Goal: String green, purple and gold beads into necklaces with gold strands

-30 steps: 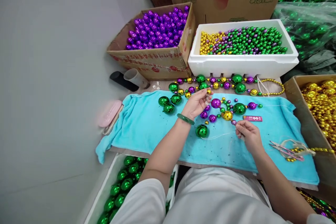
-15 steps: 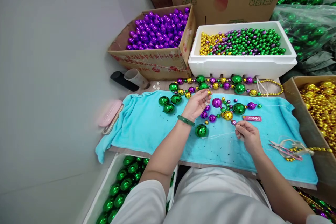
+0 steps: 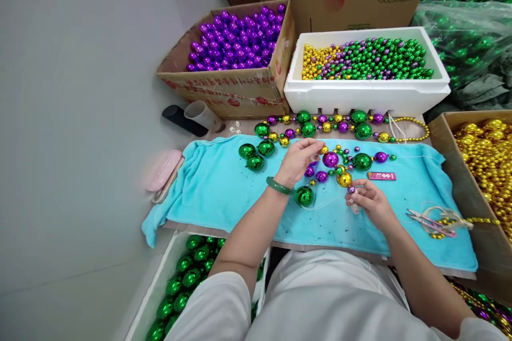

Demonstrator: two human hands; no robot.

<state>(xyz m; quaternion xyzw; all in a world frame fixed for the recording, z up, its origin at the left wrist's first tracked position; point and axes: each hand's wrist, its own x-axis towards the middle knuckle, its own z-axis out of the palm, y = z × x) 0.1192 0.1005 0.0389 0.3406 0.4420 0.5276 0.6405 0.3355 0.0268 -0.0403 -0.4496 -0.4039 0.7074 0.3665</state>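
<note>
My left hand (image 3: pixel 298 160), with a green bangle on its wrist, pinches a small gold bead (image 3: pixel 324 149) above the turquoise towel (image 3: pixel 216 192). My right hand (image 3: pixel 370 202) pinches a thin clear thread close to a small purple bead (image 3: pixel 351 189). Between the hands lie a big purple ball (image 3: pixel 330 159), a gold ball (image 3: pixel 344 179) and two big green balls (image 3: pixel 362 161) (image 3: pixel 304 196) among smaller beads. A finished bead strand (image 3: pixel 320 128) lies behind the towel.
A cardboard box of purple balls (image 3: pixel 236 42) and a white foam box of mixed beads (image 3: pixel 366 61) stand at the back. A box of gold balls (image 3: pixel 488 160) is right, a tray of green balls (image 3: pixel 184 282) below left. Scissors (image 3: pixel 430 221) and a red packet (image 3: pixel 382 176) lie on the towel.
My right hand has shifted a little to the left and nearer the gold ball. My left hand has moved its pinched bead slightly right. The view has tilted slightly.
</note>
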